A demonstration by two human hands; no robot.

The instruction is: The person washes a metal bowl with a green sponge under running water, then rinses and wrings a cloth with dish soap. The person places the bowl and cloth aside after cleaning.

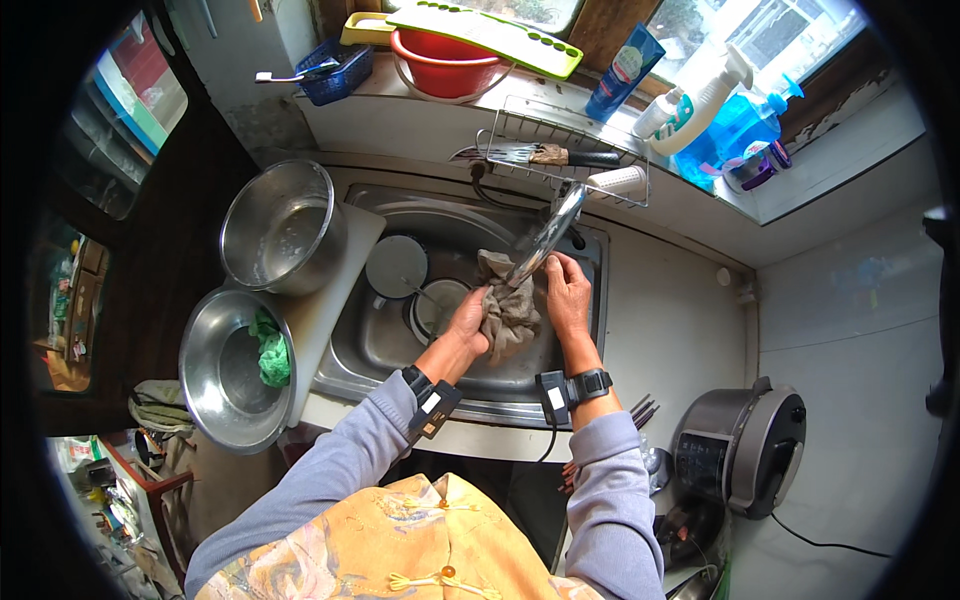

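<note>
My left hand (469, 322) grips a wet grey-brown cloth (511, 319) by its left side, over a stainless steel sink (382, 337). The end of the chrome faucet (551, 232) is directly above the cloth. Close to the faucet's right side is my right hand (568, 292), its fingers bent; whether they touch the faucet or a corner of the cloth is unclear. A round whitish enamel mug (397, 266) and a bowl (442, 304) with a utensil in it sit in the sink's left part.
A deep steel pot (281, 225) and a steel basin (225, 367) holding a green cloth (274, 356) rest by a white cutting board (322, 300). Behind the faucet, a wire rack (517, 112) holds utensils. Bottles and a red bucket (442, 64) line the windowsill. An electric cooker (739, 446) stands right.
</note>
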